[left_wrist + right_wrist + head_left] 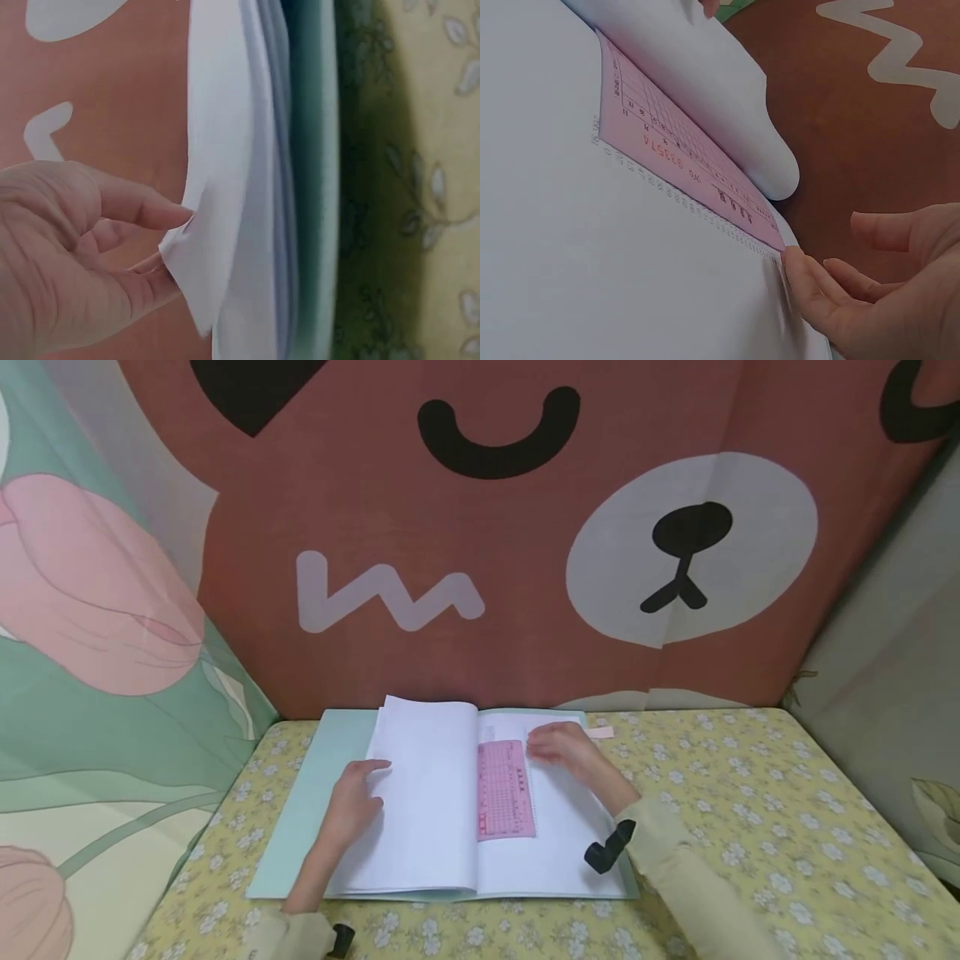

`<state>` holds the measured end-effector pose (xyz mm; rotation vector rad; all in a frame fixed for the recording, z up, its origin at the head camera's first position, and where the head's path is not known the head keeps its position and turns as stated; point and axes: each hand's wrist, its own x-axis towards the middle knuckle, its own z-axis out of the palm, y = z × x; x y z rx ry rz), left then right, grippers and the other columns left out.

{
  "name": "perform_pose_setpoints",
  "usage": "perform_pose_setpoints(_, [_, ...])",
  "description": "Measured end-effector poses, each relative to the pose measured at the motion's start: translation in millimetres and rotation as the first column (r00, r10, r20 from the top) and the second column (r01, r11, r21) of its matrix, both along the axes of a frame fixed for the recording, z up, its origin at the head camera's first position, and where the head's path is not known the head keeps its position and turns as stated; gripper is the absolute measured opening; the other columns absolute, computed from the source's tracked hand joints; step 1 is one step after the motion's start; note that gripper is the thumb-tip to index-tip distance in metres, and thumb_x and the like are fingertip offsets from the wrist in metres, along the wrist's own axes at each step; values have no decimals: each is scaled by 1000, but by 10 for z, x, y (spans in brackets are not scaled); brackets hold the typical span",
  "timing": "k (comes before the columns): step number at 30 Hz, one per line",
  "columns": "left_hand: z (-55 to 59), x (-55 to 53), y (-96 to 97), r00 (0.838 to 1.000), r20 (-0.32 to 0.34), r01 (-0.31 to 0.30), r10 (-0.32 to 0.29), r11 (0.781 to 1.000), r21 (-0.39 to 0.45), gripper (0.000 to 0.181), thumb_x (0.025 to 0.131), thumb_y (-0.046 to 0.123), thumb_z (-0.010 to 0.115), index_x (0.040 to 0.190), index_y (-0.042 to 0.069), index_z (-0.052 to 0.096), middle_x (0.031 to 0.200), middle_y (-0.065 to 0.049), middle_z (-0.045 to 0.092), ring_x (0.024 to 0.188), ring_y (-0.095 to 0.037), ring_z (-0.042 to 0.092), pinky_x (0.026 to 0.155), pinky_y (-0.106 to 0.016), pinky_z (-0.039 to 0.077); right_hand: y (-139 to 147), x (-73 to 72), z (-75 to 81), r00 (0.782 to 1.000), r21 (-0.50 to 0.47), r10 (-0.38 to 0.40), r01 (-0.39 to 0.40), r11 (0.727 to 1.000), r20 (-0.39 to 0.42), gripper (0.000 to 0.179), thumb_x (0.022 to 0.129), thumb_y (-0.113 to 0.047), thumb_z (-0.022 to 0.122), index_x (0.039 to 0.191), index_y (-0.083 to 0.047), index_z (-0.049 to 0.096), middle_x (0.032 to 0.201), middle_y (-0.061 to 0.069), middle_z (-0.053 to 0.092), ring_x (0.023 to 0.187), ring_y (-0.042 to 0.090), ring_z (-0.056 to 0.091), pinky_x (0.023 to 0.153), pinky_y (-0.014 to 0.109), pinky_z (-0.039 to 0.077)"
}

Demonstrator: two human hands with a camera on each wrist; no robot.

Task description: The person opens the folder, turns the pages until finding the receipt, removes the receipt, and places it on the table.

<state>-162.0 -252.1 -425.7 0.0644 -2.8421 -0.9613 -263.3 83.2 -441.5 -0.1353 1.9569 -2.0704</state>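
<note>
A pale green folder or binder [296, 827] lies spread out with white pages. My left hand [351, 806] is at the outer edge of the left white page [426, 802]; in the left wrist view the thumb and fingers pinch its creased edge [201, 262]. On the right page [566, 843] lies a pink printed slip [506, 793], its inner side close to the fold. My right hand [570, 752] touches the page by the slip's upper outer corner. In the right wrist view its fingertips [799, 262] meet that corner, with the thumb held apart.
A small pale pink tab [602, 732] sticks out past the folder's right side. The table [735, 827] wears a yellow floral cloth. Behind it hangs a brown bear-print curtain [517, 635]. Black straps [611, 847] sit on the wrists.
</note>
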Motion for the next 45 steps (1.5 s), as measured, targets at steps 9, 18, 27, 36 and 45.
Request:
perform_pose_setpoints(9, [-24,37,116,998,58,17,-9,990,-142,41,90,-15,59,131,-9,61,145,-36,42,132,-52,48,105,-61,47,-59,50,-63,994,77,-54,47,996,95,32,97,6,60,126,19,55,107,24,70,90,21,73,85,34,62])
perform_pose_setpoints(18, [205,297,710,931,-63,323,-360,891,-319,34,98,6,67,129,-6,65,148,-32,48,139,-52,44,107,-65,44,-59,61,-102,987,1,-57,57,998,151,40,97,5,64,132,19,50,96,16,73,81,16,73,79,30,63])
perform_pose_setpoints(27, [204,187,1184,878,147,478,-456,813,-333,43,105,15,58,143,-4,58,157,-20,47,149,-46,33,115,-64,35,-86,130,-214,995,14,10,-12,1000,100,36,99,4,61,130,20,53,100,17,73,85,19,72,81,34,63])
perform_pose_setpoints(36, [54,46,1134,908,276,401,-315,847,-350,52,105,17,57,151,-5,48,163,-23,35,151,-45,29,118,-63,32,-146,231,-280,993,106,58,-68,992,98,30,97,3,64,124,15,60,93,16,73,77,18,71,70,30,63])
perform_pose_setpoints(45, [-85,-61,918,928,251,344,-275,891,-295,52,107,16,53,153,-6,44,164,-22,35,150,-48,29,117,-65,31,-165,269,-275,992,162,86,-100,982,87,29,98,1,65,124,12,59,95,15,74,78,19,72,69,32,63])
